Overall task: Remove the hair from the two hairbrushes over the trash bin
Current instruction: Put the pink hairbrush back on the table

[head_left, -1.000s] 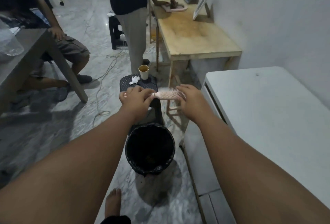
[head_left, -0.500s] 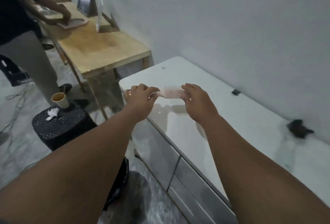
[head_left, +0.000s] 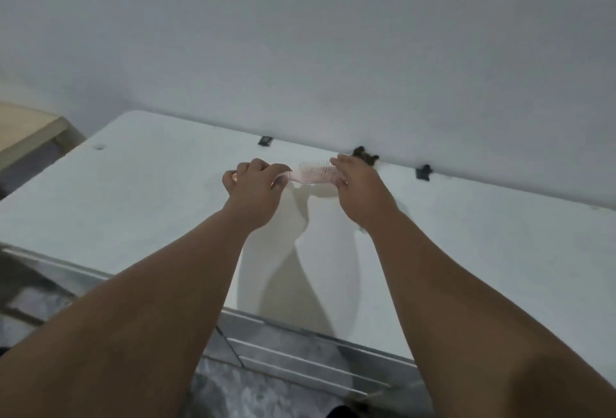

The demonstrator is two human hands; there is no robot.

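I hold a pink hairbrush [head_left: 315,175] level above the white table [head_left: 140,191], bristles pointing up. My left hand [head_left: 255,189] is closed around its handle. My right hand [head_left: 358,189] grips the far end of the brush head. A dark object with hair in it [head_left: 366,155] lies on the table by the wall, just behind my right hand and partly hidden by it; I cannot tell if it is the second brush. The trash bin is out of view.
The white table runs along a pale wall [head_left: 300,34]. Two small black clips [head_left: 265,141] [head_left: 423,172] sit at the table's back edge. A wooden table corner [head_left: 30,131] shows at the far left. Marble floor [head_left: 253,394] lies below the table's front edge.
My view has swung right, from the bin on the floor to the white table. Both hands carried the pink brush over the table, towards the wall. The bin and the people have left the view.
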